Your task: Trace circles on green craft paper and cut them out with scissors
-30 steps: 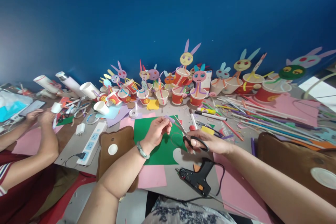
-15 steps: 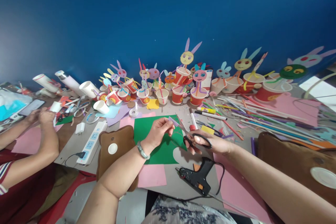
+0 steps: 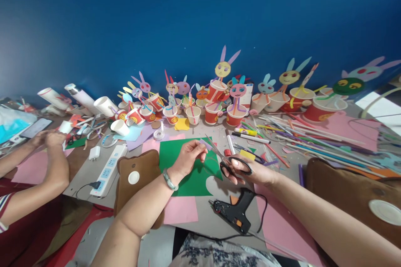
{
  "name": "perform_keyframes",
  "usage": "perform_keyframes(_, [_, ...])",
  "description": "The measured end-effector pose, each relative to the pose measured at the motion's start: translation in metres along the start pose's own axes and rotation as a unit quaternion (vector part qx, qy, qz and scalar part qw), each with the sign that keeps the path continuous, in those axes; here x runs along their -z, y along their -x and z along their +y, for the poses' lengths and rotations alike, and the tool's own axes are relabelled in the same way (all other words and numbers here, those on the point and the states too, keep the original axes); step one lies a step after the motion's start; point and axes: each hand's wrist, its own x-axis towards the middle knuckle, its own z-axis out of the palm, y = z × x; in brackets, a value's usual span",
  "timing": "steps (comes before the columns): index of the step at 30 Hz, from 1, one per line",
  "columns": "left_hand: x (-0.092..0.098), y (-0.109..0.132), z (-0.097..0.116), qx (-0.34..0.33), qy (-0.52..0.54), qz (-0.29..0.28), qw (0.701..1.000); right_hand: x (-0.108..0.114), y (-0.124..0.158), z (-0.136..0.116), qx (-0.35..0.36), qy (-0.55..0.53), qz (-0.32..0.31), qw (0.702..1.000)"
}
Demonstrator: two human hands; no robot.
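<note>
Between the thumb and fingers of my left hand point(image 3: 191, 155) is a small piece of purple paper point(image 3: 206, 144). My right hand point(image 3: 246, 170) has its fingers through the black handles of a pair of scissors point(image 3: 218, 153), with the blades pointing up and left at the paper. Both hands are above a green sheet of paper point(image 3: 194, 182), which has a rounded cut-out at its right edge. A black glue gun point(image 3: 235, 210) lies on the table just below my right hand.
Paper cups with rabbit figures point(image 3: 236, 114) line the wall. Pipe cleaners point(image 3: 332, 154) and markers point(image 3: 250, 138) lie to the right. A power strip point(image 3: 108, 171) and brown cushion point(image 3: 138, 187) are left, near another person's hands point(image 3: 52, 137). Another brown cushion point(image 3: 347, 194) lies right.
The scissor blades have shifted slightly and appear a little wider apart beside the purple paper. My left hand has barely moved.
</note>
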Motion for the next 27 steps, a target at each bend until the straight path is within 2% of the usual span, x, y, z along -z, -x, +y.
perform_keyframes(13, [0.0016,-0.0012,0.0003,-0.010,-0.003,0.003,1.000,-0.0027,0.0013,-0.0057,-0.012,0.005,0.022,1.000])
perform_keyframes(27, [0.0031,-0.0002,-0.0007,-0.033,-0.025,-0.013,0.999,-0.0049,-0.0012,-0.0034,-0.021,-0.039,0.014,0.999])
